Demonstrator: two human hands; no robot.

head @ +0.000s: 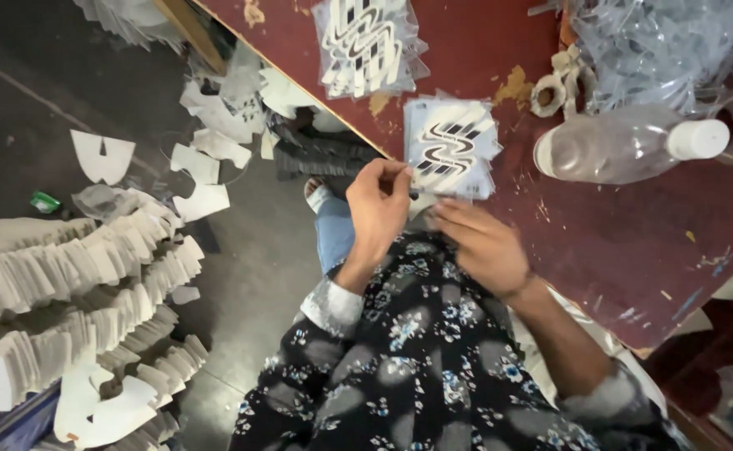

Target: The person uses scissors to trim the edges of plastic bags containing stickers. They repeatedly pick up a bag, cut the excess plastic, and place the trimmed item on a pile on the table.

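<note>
Dark floral-print fabric (421,367) on my lap fills the bottom of the view, nearest the lens. Above it my left hand (377,209) is curled, thumb and fingertips pinched on the lower left corner of a stack of clear plastic sleeves with black-and-white wavy striped pieces (452,149), which lies at the near edge of the dark red scuffed desk (600,242). My right hand (482,244) sits just below that stack, fingers loosely bent and blurred; I cannot tell whether it grips anything. A second stack of the same striped sleeves (365,42) lies farther up the desk, apart from the first. A clear plastic bottle with a white cap (625,149) lies on its side to the right, near a heap of clear plastic wrap (659,50). On the grey floor (250,267) at left, fanned rows of white cut card pieces (74,284), with loose white pieces (199,167) scattered beyond.
</note>
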